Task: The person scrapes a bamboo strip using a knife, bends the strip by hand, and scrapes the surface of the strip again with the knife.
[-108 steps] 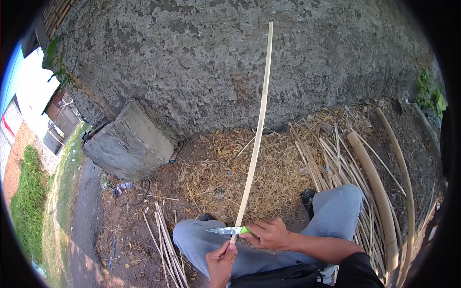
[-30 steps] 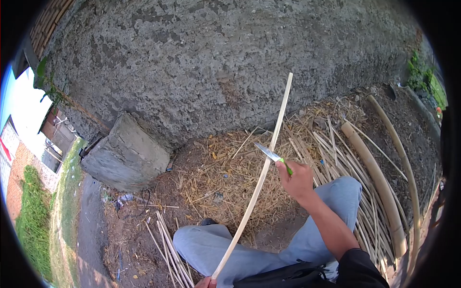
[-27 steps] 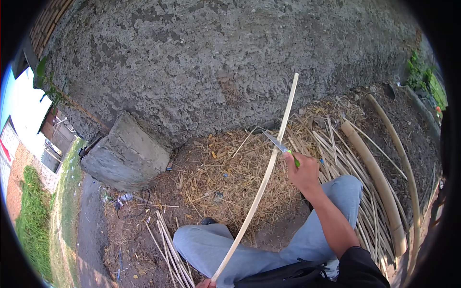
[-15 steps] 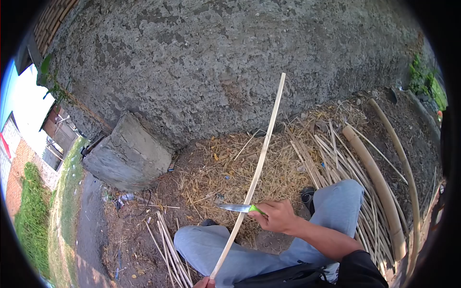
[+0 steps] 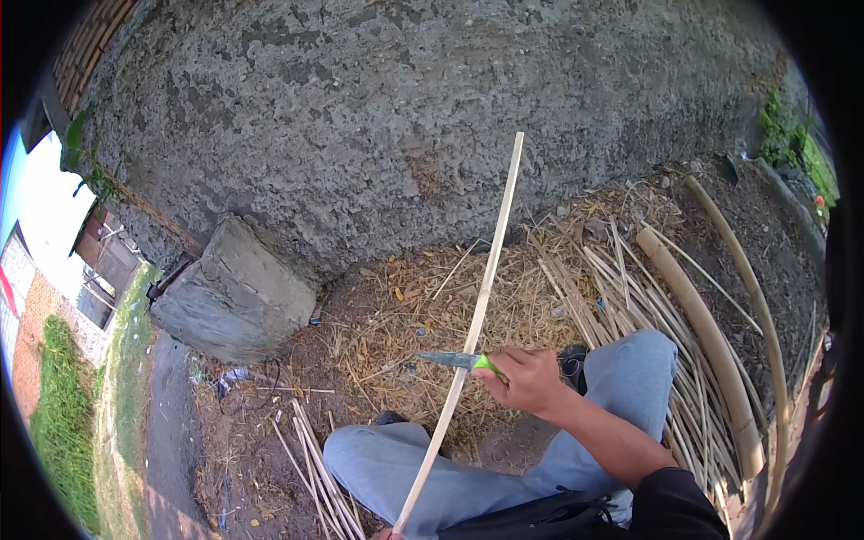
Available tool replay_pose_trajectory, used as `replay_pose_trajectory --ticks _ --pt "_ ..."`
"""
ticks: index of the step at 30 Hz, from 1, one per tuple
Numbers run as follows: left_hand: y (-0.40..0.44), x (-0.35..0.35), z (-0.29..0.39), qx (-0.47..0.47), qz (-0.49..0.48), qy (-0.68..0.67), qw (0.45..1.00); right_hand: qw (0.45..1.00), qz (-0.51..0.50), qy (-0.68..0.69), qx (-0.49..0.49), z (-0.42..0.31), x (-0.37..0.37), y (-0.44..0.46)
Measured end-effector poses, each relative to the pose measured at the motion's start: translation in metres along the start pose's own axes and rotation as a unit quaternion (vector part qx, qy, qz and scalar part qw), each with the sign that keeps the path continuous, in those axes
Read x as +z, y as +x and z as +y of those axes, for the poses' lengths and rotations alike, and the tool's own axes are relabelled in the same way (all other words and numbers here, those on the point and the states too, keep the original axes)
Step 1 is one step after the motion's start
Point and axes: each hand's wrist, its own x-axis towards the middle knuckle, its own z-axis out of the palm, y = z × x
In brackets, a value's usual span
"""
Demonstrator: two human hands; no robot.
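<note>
A long pale bamboo strip (image 5: 490,279) slants from the bottom edge up in front of the wall. Only a bit of my left hand (image 5: 385,534) shows at the bottom edge, its fingers closed on the strip's lower end. My right hand (image 5: 526,382) is wrapped round the green handle of a knife (image 5: 450,358). The blade points left and lies across the strip around its middle, with the thumb close beside the strip.
Split strips (image 5: 648,315) and a thick bamboo pole (image 5: 706,351) lie at the right, beside a thinner curved pole (image 5: 747,270). More strips (image 5: 315,468) are at lower left. A concrete block (image 5: 238,288) leans by the rough wall (image 5: 432,108). Shavings (image 5: 405,342) cover the ground.
Since the earliest frame, my left hand has moved down to the bottom edge with the strip. My right hand went up along the strip with the knife, then came back down to about its middle.
</note>
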Motion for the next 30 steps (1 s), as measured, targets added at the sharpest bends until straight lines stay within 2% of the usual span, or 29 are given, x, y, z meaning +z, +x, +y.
replay_pose_trajectory --ticks 5,11,13,14,16,18,20,21,24,26,30 --pt "-0.005 -0.006 0.001 -0.037 0.019 0.047 0.998 1.000 -0.015 0.006 0.003 -0.008 0.007 -0.006" --pt "0.000 -0.005 0.018 -0.008 0.032 0.040 0.999 0.999 -0.036 -0.002 -0.005 -0.007 0.003 -0.006" --pt "-0.003 -0.004 0.007 0.001 0.038 0.054 0.998 0.996 -0.014 -0.015 0.083 0.006 0.005 0.000" --pt "-0.005 -0.002 0.002 0.014 0.047 0.064 0.997 0.996 -0.015 -0.017 0.083 0.004 0.004 -0.001" --pt "-0.003 -0.002 0.000 0.014 0.046 0.061 0.997 1.000 -0.006 0.009 0.016 -0.005 0.002 0.000" --pt "-0.002 -0.001 -0.002 0.011 0.045 0.060 0.997 1.000 -0.027 0.002 0.006 -0.011 0.000 -0.002" --pt "-0.005 -0.003 0.000 0.004 0.048 0.057 0.997 0.997 0.013 0.015 0.075 0.002 0.007 -0.001" --pt "-0.008 -0.005 0.003 0.001 0.045 0.060 0.997 0.994 0.010 -0.022 0.105 0.012 0.003 0.005" --pt "-0.006 -0.005 0.006 0.008 0.042 0.063 0.997 0.993 -0.010 -0.030 0.114 0.016 -0.005 0.011" --pt "-0.008 -0.006 0.000 -0.027 0.032 0.071 0.997 0.997 0.012 -0.007 0.081 0.011 0.000 0.005" --pt "-0.025 -0.020 -0.036 -0.042 0.006 0.045 0.998 0.990 0.025 -0.022 0.140 0.021 -0.007 0.015"
